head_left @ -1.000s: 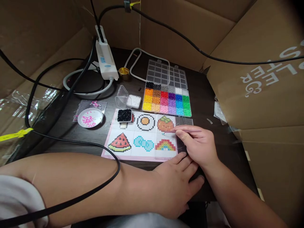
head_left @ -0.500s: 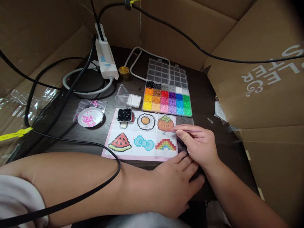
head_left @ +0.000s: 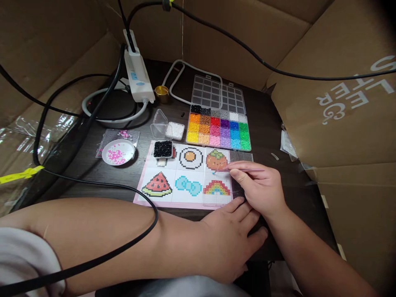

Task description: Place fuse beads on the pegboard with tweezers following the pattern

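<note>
My right hand (head_left: 262,189) pinches thin metal tweezers (head_left: 239,170) whose tip rests over the clear pegboard (head_left: 216,198) lying on the rainbow picture of the pattern sheet (head_left: 185,175). A tiny bead seems to sit at the tip. My left hand (head_left: 230,239) lies flat, fingers spread, on the dark table (head_left: 117,177) at the pegboard's near corner. The open bead box (head_left: 219,131) with many colours stands just beyond the sheet.
A small tub of black beads (head_left: 162,149) sits on the sheet, a tub of white beads (head_left: 175,130) behind it, a dish of pink beads (head_left: 118,152) to the left. A power strip (head_left: 138,76) and black cables (head_left: 93,107) cross the left. Cardboard walls (head_left: 334,111) surround the table.
</note>
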Motion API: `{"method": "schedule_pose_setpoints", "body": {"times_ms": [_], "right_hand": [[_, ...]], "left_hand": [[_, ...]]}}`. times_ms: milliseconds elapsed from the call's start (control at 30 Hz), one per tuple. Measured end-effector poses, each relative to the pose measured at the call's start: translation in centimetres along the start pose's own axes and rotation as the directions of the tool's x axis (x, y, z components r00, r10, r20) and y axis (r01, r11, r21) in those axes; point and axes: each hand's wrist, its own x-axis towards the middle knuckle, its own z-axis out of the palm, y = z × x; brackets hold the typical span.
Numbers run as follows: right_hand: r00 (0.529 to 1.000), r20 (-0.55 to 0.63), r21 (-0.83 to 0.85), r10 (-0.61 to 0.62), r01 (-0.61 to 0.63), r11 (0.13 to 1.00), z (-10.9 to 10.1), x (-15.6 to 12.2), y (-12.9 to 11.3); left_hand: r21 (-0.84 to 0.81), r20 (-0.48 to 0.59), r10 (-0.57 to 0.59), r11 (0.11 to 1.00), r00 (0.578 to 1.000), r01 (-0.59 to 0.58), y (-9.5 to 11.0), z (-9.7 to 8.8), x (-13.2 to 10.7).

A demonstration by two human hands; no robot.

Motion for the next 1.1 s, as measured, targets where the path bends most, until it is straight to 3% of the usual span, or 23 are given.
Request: {"method": "schedule_pose_setpoints", "body": {"times_ms": [167,267,367,467,633,1100], "right_hand": [[0.999,-0.04,0.004,-0.01,0.01,1.0,-0.5,0.0,-0.1],[0.986,-0.167,0.03,-0.001,0.006,1.0,-1.6,0.9,0.4],[0.932,-0.363,0.166,0.021,0.043,0.985,-2.9,2.6,1.8],[0.884,-0.466,0.223,0.041,0.073,0.972,-3.7,4.5,3.5],[0.888,-0.447,0.263,0.103,0.02,0.965,-3.3,5.9,4.8],[0.935,-0.354,0.138,0.019,0.032,0.99,-1.5,6.8,4.4]], "left_hand": [[-0.003,-0.057,0.001,1.0,0.998,-0.002,0.1,0.6,-0.1],[-0.005,-0.086,0.011,1.0,0.996,-0.011,0.1,0.9,-0.2],[0.005,-0.076,0.011,1.0,0.997,-0.011,0.1,1.0,-0.3],[0.02,-0.076,0.012,1.0,0.997,-0.011,-0.1,1.0,-0.3],[0.079,-0.098,0.024,0.997,0.995,-0.016,-0.4,1.7,0.1],[0.193,-0.204,0.049,0.981,0.978,-0.008,-0.9,2.6,0.4]]}}
